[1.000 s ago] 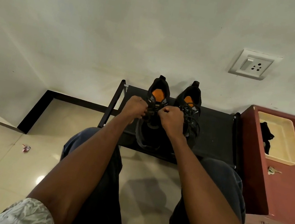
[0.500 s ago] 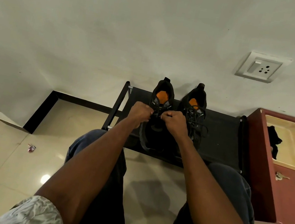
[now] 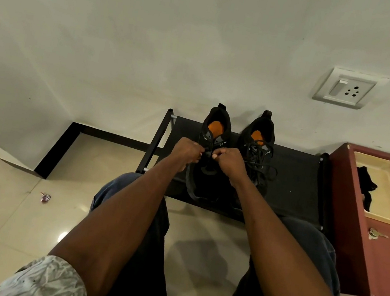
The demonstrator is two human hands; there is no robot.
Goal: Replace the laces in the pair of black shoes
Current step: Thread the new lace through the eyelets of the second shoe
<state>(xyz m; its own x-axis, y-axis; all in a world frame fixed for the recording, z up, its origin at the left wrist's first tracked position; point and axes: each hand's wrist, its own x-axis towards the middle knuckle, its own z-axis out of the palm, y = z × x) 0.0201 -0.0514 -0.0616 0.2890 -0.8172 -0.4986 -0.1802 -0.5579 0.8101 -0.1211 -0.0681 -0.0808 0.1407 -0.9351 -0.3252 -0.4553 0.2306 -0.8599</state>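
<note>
Both fists, left hand (image 3: 188,153) and right hand (image 3: 231,161), pinch the lace (image 3: 189,185) over the left shoe (image 3: 215,130) (right shoe (image 3: 259,143) laced).

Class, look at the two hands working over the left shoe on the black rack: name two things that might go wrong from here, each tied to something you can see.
1. Both hands, left hand and right hand, pull lace at the left shoe; uneven pulling may leave unequal ends.
2. The right shoe sits close beside it, its loose laces spread out; the right hand might snag them.
</note>
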